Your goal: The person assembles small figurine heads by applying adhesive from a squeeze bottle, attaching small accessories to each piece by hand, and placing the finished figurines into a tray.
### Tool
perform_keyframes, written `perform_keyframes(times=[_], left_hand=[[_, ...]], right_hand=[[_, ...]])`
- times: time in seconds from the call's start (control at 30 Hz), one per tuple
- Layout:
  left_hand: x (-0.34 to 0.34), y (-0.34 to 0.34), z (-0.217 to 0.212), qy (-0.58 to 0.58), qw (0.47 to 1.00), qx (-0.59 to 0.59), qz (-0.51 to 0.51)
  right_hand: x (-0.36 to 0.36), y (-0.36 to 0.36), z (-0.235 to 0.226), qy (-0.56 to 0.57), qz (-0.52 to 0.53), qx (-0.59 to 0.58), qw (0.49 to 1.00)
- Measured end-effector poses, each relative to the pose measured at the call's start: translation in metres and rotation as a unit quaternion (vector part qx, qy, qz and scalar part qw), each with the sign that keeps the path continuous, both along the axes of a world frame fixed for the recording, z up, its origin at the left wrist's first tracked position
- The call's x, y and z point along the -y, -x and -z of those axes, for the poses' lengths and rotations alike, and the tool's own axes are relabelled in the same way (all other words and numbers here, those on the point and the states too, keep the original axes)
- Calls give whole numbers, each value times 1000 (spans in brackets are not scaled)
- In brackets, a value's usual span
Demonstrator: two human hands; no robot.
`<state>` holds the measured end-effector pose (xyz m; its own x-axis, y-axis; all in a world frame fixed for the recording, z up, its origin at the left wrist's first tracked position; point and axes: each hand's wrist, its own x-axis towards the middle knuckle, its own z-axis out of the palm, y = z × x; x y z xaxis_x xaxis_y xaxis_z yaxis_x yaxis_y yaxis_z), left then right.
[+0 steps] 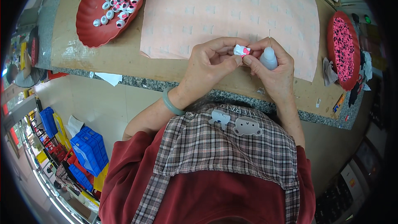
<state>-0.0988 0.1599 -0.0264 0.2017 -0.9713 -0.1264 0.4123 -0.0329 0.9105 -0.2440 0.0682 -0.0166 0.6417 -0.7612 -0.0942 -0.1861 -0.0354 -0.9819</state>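
Over the near edge of a pale pink paper sheet, my two hands meet around one small white figurine piece with a pink bow. My left hand pinches it between thumb and fingertips. The thumb and forefinger of my right hand touch the piece's right side. That same hand also grips a small translucent squeeze bottle in its curled fingers, its thin needle tip pointing away from me. The underside of the figurine piece is hidden by my fingers.
A red scalloped plate at the far left bears several white figurine pieces. On the right, a red oval tray is full of pink and black bits. Beside it lie a grey cloth and an orange-and-dark stick. Blue crates stand at lower left.
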Motion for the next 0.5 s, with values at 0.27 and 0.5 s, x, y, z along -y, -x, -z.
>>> perform_keyframes(times=[0.27,0.5], left_hand=[[2,8,0,9,999,8,-30],[2,7,-1,-6,1000,13,-21]], right_hand=[[-5,-1,2,32,28,-25,999],[-11,-5,-2,108,70,-4,992]])
